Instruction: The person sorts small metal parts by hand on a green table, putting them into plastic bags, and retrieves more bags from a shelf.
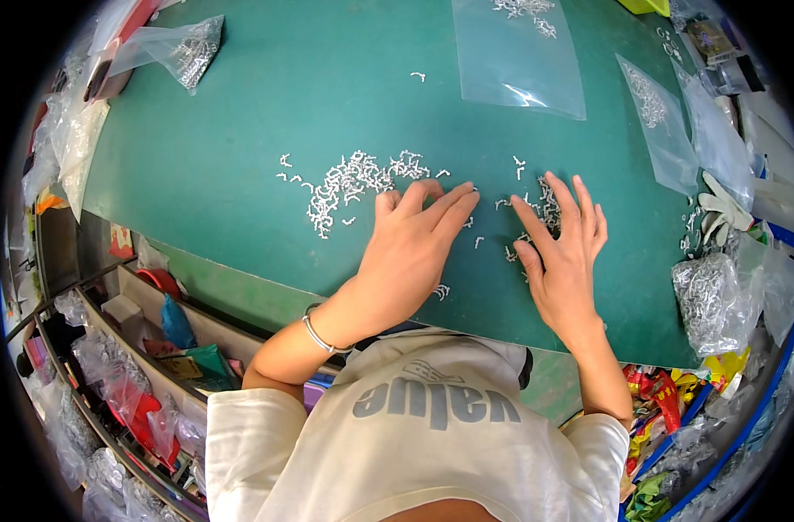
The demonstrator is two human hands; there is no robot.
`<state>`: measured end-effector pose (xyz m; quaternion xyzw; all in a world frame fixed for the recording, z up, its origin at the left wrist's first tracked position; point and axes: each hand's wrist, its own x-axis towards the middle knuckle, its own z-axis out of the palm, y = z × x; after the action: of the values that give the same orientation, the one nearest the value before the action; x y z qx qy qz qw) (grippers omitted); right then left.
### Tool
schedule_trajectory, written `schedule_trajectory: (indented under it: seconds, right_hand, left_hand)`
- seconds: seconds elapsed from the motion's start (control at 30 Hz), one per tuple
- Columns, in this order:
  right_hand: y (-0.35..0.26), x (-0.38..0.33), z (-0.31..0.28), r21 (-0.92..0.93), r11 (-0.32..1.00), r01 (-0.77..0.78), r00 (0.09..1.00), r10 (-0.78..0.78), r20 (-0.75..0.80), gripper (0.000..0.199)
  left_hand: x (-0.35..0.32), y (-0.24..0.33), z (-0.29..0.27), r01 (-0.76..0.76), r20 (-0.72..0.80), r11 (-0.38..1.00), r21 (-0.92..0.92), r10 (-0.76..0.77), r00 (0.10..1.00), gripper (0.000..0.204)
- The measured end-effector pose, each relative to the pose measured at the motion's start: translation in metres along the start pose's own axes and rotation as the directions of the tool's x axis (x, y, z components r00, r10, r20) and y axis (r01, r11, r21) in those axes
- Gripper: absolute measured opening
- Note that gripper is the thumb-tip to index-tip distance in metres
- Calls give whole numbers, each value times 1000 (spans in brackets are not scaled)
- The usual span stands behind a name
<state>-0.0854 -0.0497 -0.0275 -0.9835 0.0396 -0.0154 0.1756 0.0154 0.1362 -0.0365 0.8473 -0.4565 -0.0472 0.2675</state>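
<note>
Small silvery bent metal pieces lie in a loose heap on the green tabletop. My left hand is just right of that heap, palm down, with some fingers curled. Its foremost fingertips come together in a pinch; whatever is between them is too small to make out. My right hand rests over a smaller cluster of the same metal pieces, fingers spread, partly covering it. Several single pieces lie between the two hands, and a few more sit by the left wrist near the table's edge.
A flat clear plastic bag with metal pieces lies at the back. Other part-filled bags are at the back left and right. A full bag and a white glove lie at the right edge. An open drawer stands lower left.
</note>
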Motion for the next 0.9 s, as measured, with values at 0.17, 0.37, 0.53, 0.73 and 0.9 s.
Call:
schedule_trajectory:
  seconds: [0.17, 0.37, 0.53, 0.73, 0.9]
  right_hand:
    - [-8, -1, 3, -13, 999, 34, 999, -34, 32, 42]
    - [-12, 3, 8, 10, 996, 86, 995, -86, 43, 45]
    - [-20, 10, 11, 9, 990, 140, 989, -141, 55, 47]
    - [-33, 14, 18, 63, 974, 217, 971, -222, 92, 48]
    - [-37, 7, 12, 151, 944, 293, 935, -316, 159, 47]
  left_hand:
    - [2, 2, 0, 0, 9, 999, 42, 0, 1000, 52]
    - [-18, -1, -13, 17, 56, 998, 62, -21, 998, 60]
    - [-32, -7, -24, 61, 58, 996, 66, -65, 996, 57]
    - [-32, -10, -23, 88, 7, 996, -12, -87, 996, 62]
    - [-27, -13, -14, 81, -35, 994, -70, -83, 996, 62]
